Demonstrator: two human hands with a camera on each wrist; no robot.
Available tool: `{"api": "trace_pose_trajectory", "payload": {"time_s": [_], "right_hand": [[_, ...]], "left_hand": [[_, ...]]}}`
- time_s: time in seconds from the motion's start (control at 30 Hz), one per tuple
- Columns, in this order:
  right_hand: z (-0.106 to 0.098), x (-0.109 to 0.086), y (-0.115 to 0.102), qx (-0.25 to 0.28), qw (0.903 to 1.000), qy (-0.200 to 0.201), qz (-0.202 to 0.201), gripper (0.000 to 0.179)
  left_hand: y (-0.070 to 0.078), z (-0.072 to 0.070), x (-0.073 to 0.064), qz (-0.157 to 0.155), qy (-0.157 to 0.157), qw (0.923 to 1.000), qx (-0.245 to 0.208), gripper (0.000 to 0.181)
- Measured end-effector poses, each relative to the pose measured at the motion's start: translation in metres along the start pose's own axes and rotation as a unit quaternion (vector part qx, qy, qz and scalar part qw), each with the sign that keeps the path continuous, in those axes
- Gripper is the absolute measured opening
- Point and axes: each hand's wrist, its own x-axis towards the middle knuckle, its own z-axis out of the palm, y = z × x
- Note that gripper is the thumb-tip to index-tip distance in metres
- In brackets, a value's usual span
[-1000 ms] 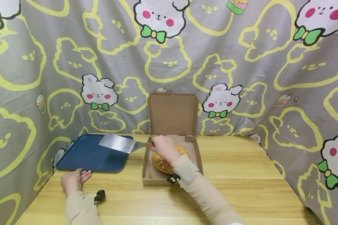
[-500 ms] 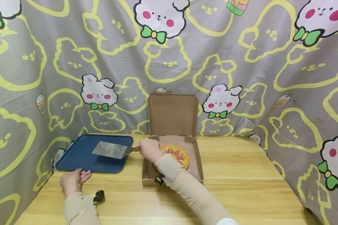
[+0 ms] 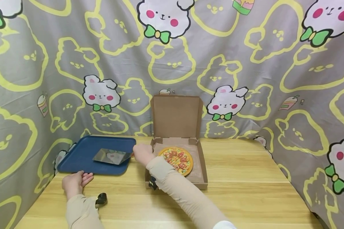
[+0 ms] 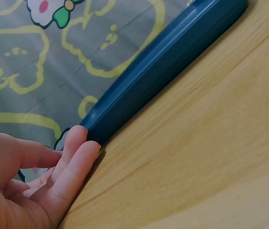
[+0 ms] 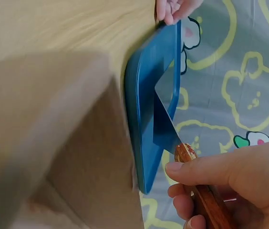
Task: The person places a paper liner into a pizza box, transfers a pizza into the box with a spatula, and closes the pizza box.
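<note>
My right hand [image 3: 143, 154] grips the wooden handle [image 5: 206, 195] of a wide steel spatula [image 3: 110, 156]. Thumb and fingers wrap the handle in the right wrist view. The blade lies low over the right part of a blue tray [image 3: 74, 163], tilted to it in the right wrist view. At the tray's near edge, my left hand [image 3: 73, 184] has its fingers extended, with fingertips right at the rim in the left wrist view. A pizza [image 3: 177, 160] with colourful toppings sits in an open cardboard box [image 3: 200, 171] beside my right forearm, which hides a little of it.
The box's lid [image 3: 176, 116] stands upright at the back. A patterned curtain [image 3: 175, 63] closes off the back and sides of the wooden table [image 3: 246, 190]. The box's left wall stands close to the right wrist.
My right hand has moved left and down with the spatula, from above the box toward the tray. More of the pizza shows now. The left hand has stayed at the tray's edge.
</note>
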Motion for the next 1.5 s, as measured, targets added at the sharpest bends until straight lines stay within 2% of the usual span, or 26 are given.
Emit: {"api": "trace_pose_trajectory", "payload": {"time_s": [0.2, 0.4, 0.6, 0.83, 0.97, 1.13, 1.33, 1.5], "right_hand": [[0.002, 0.002, -0.009, 0.031, 0.9989, -0.035, 0.008, 0.023], [0.001, -0.001, -0.011, 0.068, 0.9957, -0.062, -0.004, 0.022], [-0.001, -0.002, -0.016, 0.066, 0.9971, -0.028, -0.026, 0.014], [0.007, 0.0, -0.026, 0.04, 0.9982, 0.023, -0.037, 0.014], [0.01, 0.002, -0.032, 0.047, 0.9976, 0.034, -0.036, 0.016], [0.007, 0.003, -0.037, 0.047, 0.9977, 0.035, -0.034, 0.016], [0.004, 0.002, -0.035, 0.058, 0.9972, 0.022, -0.041, 0.011], [0.0, -0.003, -0.033, 0.07, 0.9967, -0.001, -0.042, 0.025]], "left_hand": [[-0.003, 0.001, 0.001, 0.003, -0.003, 0.9999, 0.009, 0.019], [-0.003, 0.002, 0.002, 0.006, -0.002, 0.9999, 0.01, 0.022], [-0.003, 0.001, 0.004, 0.007, 0.003, 0.9999, 0.009, 0.022], [-0.005, 0.002, 0.004, 0.005, 0.004, 0.9999, 0.012, 0.041], [-0.005, 0.002, 0.004, 0.01, 0.0, 0.9998, 0.015, 0.042], [-0.004, 0.004, 0.003, 0.016, -0.004, 0.9998, 0.014, 0.029], [-0.004, 0.002, 0.003, 0.015, -0.003, 0.9998, 0.012, 0.03], [-0.002, -0.002, 0.002, 0.011, -0.009, 0.9995, 0.027, 0.032]]}}
